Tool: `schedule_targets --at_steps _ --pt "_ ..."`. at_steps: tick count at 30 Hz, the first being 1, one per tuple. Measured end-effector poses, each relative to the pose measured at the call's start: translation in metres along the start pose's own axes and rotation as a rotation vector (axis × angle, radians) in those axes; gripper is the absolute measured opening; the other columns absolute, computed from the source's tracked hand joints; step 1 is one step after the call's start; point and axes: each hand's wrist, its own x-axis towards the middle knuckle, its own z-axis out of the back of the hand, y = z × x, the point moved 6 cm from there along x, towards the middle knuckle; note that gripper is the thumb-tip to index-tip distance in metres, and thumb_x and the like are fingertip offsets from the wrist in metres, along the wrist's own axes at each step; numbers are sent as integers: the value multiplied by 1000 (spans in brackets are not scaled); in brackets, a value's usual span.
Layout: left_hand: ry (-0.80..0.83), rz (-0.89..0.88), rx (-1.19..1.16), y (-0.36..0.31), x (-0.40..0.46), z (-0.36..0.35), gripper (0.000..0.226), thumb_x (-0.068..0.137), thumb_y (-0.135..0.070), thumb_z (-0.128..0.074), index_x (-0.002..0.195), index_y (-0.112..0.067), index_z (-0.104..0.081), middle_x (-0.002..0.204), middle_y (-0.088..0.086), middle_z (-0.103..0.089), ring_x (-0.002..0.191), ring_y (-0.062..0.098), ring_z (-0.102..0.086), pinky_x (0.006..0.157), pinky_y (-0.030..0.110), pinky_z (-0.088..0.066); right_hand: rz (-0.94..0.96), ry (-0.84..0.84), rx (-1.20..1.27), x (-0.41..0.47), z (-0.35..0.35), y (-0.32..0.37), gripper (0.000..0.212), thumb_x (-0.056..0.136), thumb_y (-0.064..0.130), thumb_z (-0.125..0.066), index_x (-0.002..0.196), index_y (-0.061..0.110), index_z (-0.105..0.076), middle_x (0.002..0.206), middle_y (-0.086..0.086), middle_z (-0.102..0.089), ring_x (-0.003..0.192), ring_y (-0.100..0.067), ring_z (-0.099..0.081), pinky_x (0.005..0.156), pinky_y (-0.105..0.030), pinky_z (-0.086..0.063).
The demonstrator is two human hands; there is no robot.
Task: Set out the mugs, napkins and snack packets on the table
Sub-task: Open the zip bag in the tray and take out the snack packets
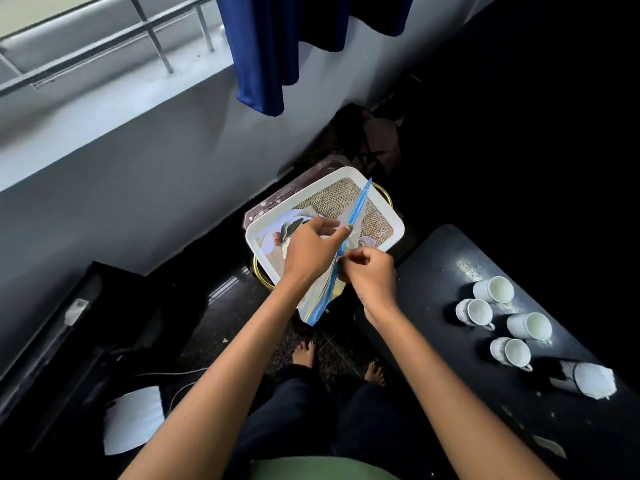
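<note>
both hands over the white tray [394, 220], which sits on a small stand by the wall. left hand [313, 249] and right hand [370, 271] each pinch a blue-edged snack packet [334, 282], fingers closed on it from either side; the packet is held edge-on, tilted, its top corner above the tray's woven liner, its lower end hanging past the tray's near rim. more printed packets lie flat in the tray's left part. to the right, a dark surface [433, 271] carries four white mugs [493, 289] in a loose cluster, all upright. just beside the nearest mug, a holder with white napkins [594, 377]. bare feet on the floor below. blue curtain [266, 53] hangs above.
</note>
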Motion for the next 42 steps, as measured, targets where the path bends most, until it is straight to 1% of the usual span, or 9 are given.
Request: schedule_targets --at_steps 3,8,13,17,21,26,33,36,42 --pt "-4 -51 102 -15 14 -8 26 83 -41 -69 100 -21 -72 90 -11 -69 87 7 -64 70 19 -44 23 4 -48 0 0 0 15 74 8 -68 65 19 -68 62 5 -69 58 -9 -65 64 -29 -58" --pt "-20 -24 144 -21 29 -14 12 85 -26 -67 89 -18 -74 79 -2 -70 75 13 -61 66 23 -39 13 38 -63 8 2 4 10 77 13 -68 68 17 -68 64 2 -68 62 -15 -64 67 -35 -56" --pt "-29 42 21 -13 31 -14 13 85 -17 -63 81 -12 -74 75 4 -71 58 8 -65 63 20 -52 20 -71 98 26 14 18 4 80 16 -66 76 17 -65 74 -4 -66 68 -17 -63 62 -30 -54" --pt "45 38 -46 -12 31 -20 15 88 -17 -62 81 -12 -75 86 10 -75 84 28 -72 75 47 -59 41 -135 123 49 17 31 20 81 23 -70 94 9 -65 85 -7 -67 73 -16 -64 61 -26 -54" --pt "60 19 -45 -12 31 -22 18 89 -21 -65 72 -23 -71 81 4 -74 78 22 -69 76 51 -58 -15 -118 96 65 13 32 33 78 27 -74 98 2 -65 84 -8 -69 68 -12 -63 65 -29 -57" --pt "41 23 -40 -11 34 -18 14 83 -22 -72 70 -27 -72 67 -4 -69 64 10 -60 71 39 -58 -84 -36 204 71 12 27 7 82 13 -70 80 10 -65 75 -6 -67 65 -12 -66 57 -20 -53" --pt "154 189 -259 -2 32 -26 17 87 -18 -68 71 -22 -68 70 -6 -66 52 0 -56 55 22 -46 -213 -20 480 66 13 17 8 81 9 -71 76 9 -65 59 1 -69 52 -7 -64 55 -19 -54" --pt "203 297 -378 5 28 -32 20 91 -19 -62 71 -22 -62 78 -6 -66 59 8 -58 53 18 -45 -234 -20 549 64 13 13 9 84 8 -67 76 8 -64 60 -1 -67 52 -9 -62 56 -18 -54" --pt "8 -37 86 -17 34 -26 11 89 -29 -57 91 -21 -64 83 -4 -68 77 16 -64 68 29 -47 -175 -45 390 66 16 23 15 86 4 -61 71 8 -60 63 -5 -62 47 -9 -62 52 -22 -54"
